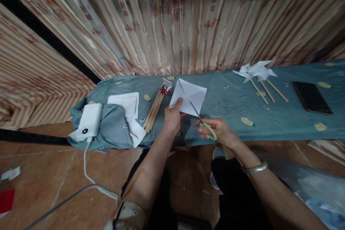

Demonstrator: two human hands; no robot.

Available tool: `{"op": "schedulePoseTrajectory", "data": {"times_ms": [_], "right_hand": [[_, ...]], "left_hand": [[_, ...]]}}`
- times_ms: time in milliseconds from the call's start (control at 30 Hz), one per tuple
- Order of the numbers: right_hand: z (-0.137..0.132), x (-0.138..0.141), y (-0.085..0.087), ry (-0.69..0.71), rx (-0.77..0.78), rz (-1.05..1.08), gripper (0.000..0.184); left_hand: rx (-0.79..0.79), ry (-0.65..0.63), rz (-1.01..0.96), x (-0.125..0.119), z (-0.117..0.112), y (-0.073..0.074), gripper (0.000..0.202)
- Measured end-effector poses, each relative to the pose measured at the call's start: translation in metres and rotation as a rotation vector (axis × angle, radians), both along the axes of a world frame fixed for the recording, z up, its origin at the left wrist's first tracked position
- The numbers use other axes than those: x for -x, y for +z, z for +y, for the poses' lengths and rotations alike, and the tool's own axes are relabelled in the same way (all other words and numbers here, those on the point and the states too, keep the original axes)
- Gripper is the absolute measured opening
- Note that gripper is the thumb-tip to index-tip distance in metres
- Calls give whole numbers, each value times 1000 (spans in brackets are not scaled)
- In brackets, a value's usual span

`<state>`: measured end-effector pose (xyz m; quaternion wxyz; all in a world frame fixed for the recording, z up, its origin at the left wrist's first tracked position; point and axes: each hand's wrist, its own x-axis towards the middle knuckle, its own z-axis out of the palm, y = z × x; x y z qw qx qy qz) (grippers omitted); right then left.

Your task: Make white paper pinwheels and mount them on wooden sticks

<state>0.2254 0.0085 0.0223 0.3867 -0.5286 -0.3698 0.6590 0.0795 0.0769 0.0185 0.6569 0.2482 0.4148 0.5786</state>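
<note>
The left hand's (173,119) grip pinches one creased white paper square (194,95) over the desk (223,111). The right hand's (219,130) grip holds one pair of scissors (198,115), its blades by the paper's edge. Next come one small open box (165,88) and a bunch of sticks (154,112), too close to count. Further right lie three pinwheel sticks (266,90) and one black phone (312,97).

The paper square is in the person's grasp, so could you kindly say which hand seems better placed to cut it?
Probably the right hand: it holds the green-handled scissors, one blade extending over the paper square. The left hand is occupied, gripping the paper.
</note>
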Motion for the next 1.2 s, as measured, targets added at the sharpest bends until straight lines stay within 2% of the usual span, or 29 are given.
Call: {"op": "schedulePoseTrajectory", "data": {"times_ms": [533,700,900,967,1033,1133,1200], "right_hand": [[1,3,2,-10,6,-20,50],[0,-1,2,129,-38,-62,51],[-2,-28,5,234,-41,-148,53],[-1,-37,4,181,-60,-178,53],[3,-42,2,44,-108,-202,53],[11,-46,-2,-220,-218,-185,50],[16,-47,-3,-330,-274,-160,47]], "left_hand": [[-13,-13,4,0,-1,-1,40],[-12,18,26,2,2,0,38],[-27,75,-16,15,8,7,35],[-44,82,-12,18,8,7,35],[-55,45,8,18,8,6,35],[-59,-82,69,13,4,1,33],[-66,-175,125,9,1,-3,29]]}}
